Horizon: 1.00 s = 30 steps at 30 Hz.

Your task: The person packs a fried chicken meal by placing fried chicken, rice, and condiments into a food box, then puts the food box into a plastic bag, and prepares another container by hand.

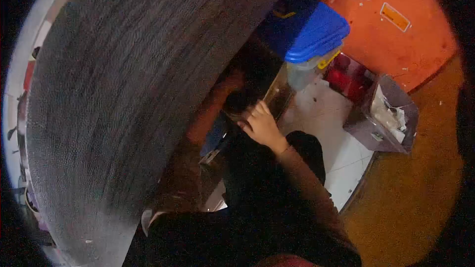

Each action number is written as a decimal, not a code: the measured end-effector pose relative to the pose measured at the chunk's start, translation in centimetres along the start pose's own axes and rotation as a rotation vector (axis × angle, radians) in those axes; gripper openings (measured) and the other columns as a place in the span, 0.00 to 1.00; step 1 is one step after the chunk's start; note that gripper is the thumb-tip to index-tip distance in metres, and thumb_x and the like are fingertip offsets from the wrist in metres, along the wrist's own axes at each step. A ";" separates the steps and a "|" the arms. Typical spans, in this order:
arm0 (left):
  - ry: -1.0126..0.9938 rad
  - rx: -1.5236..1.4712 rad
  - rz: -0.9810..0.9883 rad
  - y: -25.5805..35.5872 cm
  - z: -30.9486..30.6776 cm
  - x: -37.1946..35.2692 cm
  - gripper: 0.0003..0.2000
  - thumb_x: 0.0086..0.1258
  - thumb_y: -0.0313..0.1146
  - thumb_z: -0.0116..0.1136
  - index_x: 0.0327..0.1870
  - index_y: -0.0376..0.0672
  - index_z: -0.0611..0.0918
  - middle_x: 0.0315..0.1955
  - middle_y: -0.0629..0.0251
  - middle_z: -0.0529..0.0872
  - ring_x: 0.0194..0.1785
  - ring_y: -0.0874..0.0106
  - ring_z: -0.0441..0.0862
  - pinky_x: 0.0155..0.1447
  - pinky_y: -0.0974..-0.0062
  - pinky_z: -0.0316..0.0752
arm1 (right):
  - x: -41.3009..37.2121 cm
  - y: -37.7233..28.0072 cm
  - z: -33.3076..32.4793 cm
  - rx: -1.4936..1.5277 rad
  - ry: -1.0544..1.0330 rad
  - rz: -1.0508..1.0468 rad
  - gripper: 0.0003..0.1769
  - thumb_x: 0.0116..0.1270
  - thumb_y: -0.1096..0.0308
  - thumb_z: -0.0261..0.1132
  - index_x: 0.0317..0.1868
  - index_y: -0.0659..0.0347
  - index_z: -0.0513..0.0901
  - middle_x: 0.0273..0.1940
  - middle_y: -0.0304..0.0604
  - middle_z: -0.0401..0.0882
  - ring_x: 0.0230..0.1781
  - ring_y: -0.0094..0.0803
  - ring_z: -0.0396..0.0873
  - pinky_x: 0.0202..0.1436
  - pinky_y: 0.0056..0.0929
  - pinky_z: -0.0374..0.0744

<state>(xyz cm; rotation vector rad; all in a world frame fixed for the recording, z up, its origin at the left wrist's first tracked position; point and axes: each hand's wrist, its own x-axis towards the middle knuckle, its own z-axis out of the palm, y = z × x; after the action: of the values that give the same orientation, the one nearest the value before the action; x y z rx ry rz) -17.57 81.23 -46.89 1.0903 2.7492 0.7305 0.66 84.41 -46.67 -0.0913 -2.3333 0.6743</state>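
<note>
Under the grey table's edge, in deep shadow, my left hand [229,83] reaches beside a dark round thing [237,101]. Its fingers are too dark to read. My right hand [262,124] is nearer and better lit, its fingers bent and closed at the lower edge of that dark thing. Whether the thing is held or only touched, and what kind it is, I cannot make out. Both hands are over what looks like a dark open drawer or box, whose pale brown side [278,89] runs along the right.
The grey textured tabletop [109,94] fills the left and hangs over my left arm. To the right are a blue-lidded plastic container [316,32], a red box [348,76] and a grey bin [363,128] with crumpled scraps. An orange surface [415,34] lies beyond the white-tiled floor [341,153].
</note>
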 end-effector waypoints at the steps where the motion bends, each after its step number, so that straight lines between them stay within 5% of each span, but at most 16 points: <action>1: 0.002 -0.004 0.023 0.7 0.1 0.7 0.19 0.61 0.41 0.47 0.51 0.42 0.69 0.56 0.55 0.62 0.59 0.57 0.58 0.59 0.60 0.55 | 0.0 0.0 -0.3 -0.017 0.013 -0.004 0.15 0.50 0.62 0.60 0.31 0.68 0.76 0.36 0.51 0.72 0.42 0.46 0.66 0.58 0.46 0.55; 3: -0.003 -0.011 0.071 2.2 0.4 2.2 0.19 0.61 0.41 0.47 0.51 0.43 0.69 0.56 0.55 0.62 0.59 0.57 0.58 0.59 0.60 0.55 | 0.2 -0.3 -1.0 -0.045 -0.254 0.083 0.15 0.48 0.63 0.61 0.33 0.66 0.75 0.36 0.50 0.71 0.42 0.44 0.67 0.59 0.45 0.55; 4: -0.012 -0.012 0.091 2.7 0.7 2.6 0.19 0.61 0.41 0.47 0.51 0.43 0.69 0.56 0.55 0.62 0.59 0.57 0.58 0.59 0.60 0.55 | 0.1 -0.2 -0.1 -0.004 -0.034 0.027 0.15 0.46 0.64 0.62 0.34 0.65 0.75 0.36 0.50 0.71 0.42 0.43 0.67 0.59 0.45 0.55; 20: -0.155 0.044 0.146 0.2 2.4 2.8 0.18 0.62 0.40 0.46 0.51 0.43 0.70 0.56 0.56 0.62 0.60 0.57 0.58 0.59 0.60 0.55 | 2.4 -0.9 -0.2 -0.140 0.085 -0.017 0.16 0.51 0.55 0.58 0.24 0.62 0.78 0.26 0.45 0.73 0.33 0.40 0.70 0.42 0.34 0.65; 25: -0.184 0.059 0.154 -0.5 2.1 2.3 0.17 0.62 0.40 0.46 0.51 0.44 0.70 0.56 0.56 0.62 0.60 0.57 0.58 0.59 0.60 0.55 | 6.0 0.5 -0.2 -0.127 -0.417 0.270 0.18 0.55 0.54 0.53 0.25 0.62 0.79 0.30 0.49 0.77 0.37 0.40 0.74 0.41 0.35 0.70; 27: -0.190 0.071 0.166 -0.4 1.3 2.2 0.17 0.62 0.40 0.46 0.51 0.44 0.70 0.56 0.56 0.62 0.60 0.57 0.58 0.59 0.60 0.55 | 9.0 1.5 -0.7 -0.218 -0.717 0.345 0.19 0.59 0.56 0.49 0.34 0.65 0.77 0.37 0.51 0.76 0.42 0.41 0.73 0.42 0.36 0.71; 30: -0.203 0.091 0.197 0.5 0.3 2.6 0.17 0.62 0.39 0.46 0.50 0.44 0.70 0.56 0.56 0.62 0.60 0.57 0.58 0.59 0.60 0.55 | 9.0 3.1 0.3 -0.213 -0.691 0.375 0.19 0.59 0.56 0.50 0.36 0.65 0.76 0.37 0.52 0.75 0.43 0.42 0.73 0.42 0.36 0.71</action>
<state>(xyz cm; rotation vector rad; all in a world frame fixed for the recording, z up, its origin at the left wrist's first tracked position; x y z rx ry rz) -19.06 83.38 -46.69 1.3862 2.5509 0.4869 -6.69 89.15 -42.90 -0.4660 -3.0954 0.7090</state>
